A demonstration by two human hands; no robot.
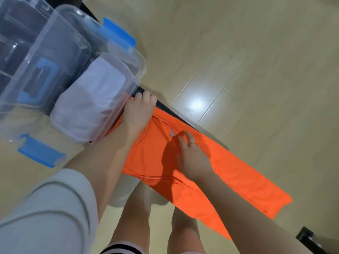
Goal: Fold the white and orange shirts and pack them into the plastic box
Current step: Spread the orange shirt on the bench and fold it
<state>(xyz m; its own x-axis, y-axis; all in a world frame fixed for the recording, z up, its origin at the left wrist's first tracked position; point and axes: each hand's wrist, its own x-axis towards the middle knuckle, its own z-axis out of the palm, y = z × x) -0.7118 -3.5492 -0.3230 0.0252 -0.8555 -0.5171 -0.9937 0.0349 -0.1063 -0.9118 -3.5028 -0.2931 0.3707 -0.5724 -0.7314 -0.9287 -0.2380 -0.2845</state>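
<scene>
The orange shirt (211, 173) lies folded into a long strip on the table, its lower end hanging over the near edge. My left hand (138, 112) rests on the collar end, fingers curled over the far edge beside the clear plastic box (117, 110). My right hand (190, 154) presses flat on the middle of the shirt, fingers straight near the grey logo. The white shirt (86, 103) sits folded inside the box.
The box's clear lid (40, 52) with blue latches leans at the left beside the box. A blue latch (41, 153) sticks out on the table's near side. Wooden floor lies to the right. My legs stand below the table edge. A dark object (310, 239) shows bottom right.
</scene>
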